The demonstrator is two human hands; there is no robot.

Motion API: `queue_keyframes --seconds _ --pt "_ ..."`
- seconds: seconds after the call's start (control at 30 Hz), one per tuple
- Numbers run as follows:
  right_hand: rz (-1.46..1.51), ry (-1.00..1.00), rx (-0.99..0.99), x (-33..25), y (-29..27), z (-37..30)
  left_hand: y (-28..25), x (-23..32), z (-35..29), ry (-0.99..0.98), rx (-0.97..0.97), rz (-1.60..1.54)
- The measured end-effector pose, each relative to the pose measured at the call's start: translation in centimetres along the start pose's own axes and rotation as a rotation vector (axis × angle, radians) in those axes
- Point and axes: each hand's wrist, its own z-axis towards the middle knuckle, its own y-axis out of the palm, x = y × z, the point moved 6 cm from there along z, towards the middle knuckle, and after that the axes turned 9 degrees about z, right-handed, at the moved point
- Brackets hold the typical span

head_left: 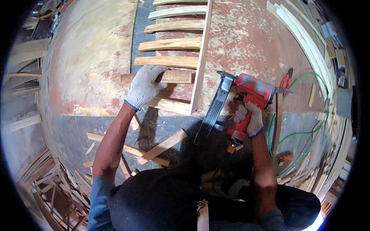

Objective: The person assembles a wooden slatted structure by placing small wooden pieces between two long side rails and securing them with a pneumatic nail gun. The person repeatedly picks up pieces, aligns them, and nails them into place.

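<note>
My left hand (pixel 145 88), in a white knitted glove with a blue cuff, is closed around a short brown wooden slat (pixel 179 76). The slat lies crosswise, its right end close to the long side rail (pixel 200 63) of a wooden frame; I cannot tell if they touch. Farther up, several similar slats (pixel 169 44) run leftward from this rail, and a pale end piece (pixel 169 104) sits at the near end. To the right of the frame, my gloved right hand (pixel 252 118) grips the handle of a red pneumatic nail gun (pixel 256 89). Its long grey magazine (pixel 216 102) slants down toward me.
A green air hose (pixel 306 133) loops at the right, near red-handled pliers (pixel 285 82). Loose wood strips (pixel 162 147) lie on the dark floor before me. Long pale boards (pixel 304 40) rest at the far right, and scrap wood (pixel 50 181) is heaped at the lower left.
</note>
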Motion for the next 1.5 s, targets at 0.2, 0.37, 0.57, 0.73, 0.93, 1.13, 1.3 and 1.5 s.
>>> queue_keyframes --seconds 0.2,0.37,0.57,0.73,0.93,1.13,1.3,1.5 --pt "0.01 0.079 -0.077 1.8 -0.2 -2.1 4.0 -1.5 0.0 0.048 -0.09 -0.031" --pt "0.012 0.154 -0.089 2.8 1.2 -2.7 4.4 -1.1 0.1 0.082 -0.065 -0.042" --pt "-0.006 0.198 -0.15 3.6 0.5 -2.6 4.6 0.0 0.8 0.076 -0.071 -0.072" --pt "-0.095 0.209 -0.172 4.1 2.1 -2.6 4.3 -0.1 0.5 0.057 -0.124 -0.067" --pt "-0.13 0.197 -0.165 4.1 2.4 -2.7 5.0 -0.4 0.1 0.05 -0.089 -0.117" --pt "-0.15 0.18 -0.141 4.1 2.6 -2.7 5.1 -0.3 -0.5 0.052 -0.014 -0.122" --pt "-0.146 0.216 -0.17 4.2 3.2 -2.6 4.9 -0.5 -0.5 0.051 0.003 -0.106" --pt "-0.13 0.187 -0.161 4.3 2.8 -2.4 4.7 -0.1 -0.2 0.093 -0.001 -0.062"
